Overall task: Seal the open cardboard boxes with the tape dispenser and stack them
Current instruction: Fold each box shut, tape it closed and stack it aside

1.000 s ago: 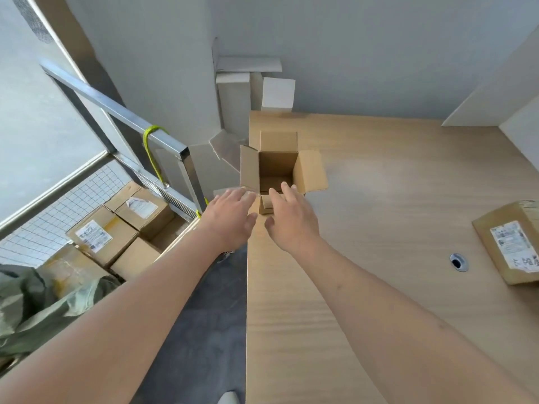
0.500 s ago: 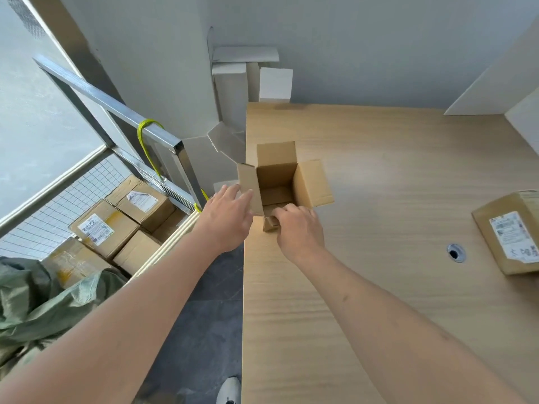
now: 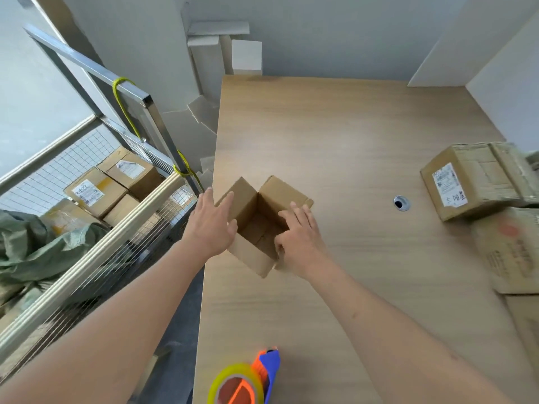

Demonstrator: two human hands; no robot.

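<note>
Nearest to us, at the table's (image 3: 350, 135) near edge, the tape dispenser (image 3: 248, 380) lies untouched, its yellow roll and blue-and-orange body well apart from both hands. Further in, we hold the small open cardboard box (image 3: 256, 228) by the table's left edge, tilted, its flaps standing up and its inside bare. Our left hand (image 3: 211, 225) lies flat against the left flap, fingers straight and spread. Our right hand (image 3: 297, 234) grips the right wall, fingers curled over its rim and thumb on the inside. Beyond, to the right, a sealed box (image 3: 478, 182) with a white label rests beside a round cable hole (image 3: 401, 203). Off the table's left side, labelled cartons (image 3: 110, 185) sit inside a wire cage.
</note>
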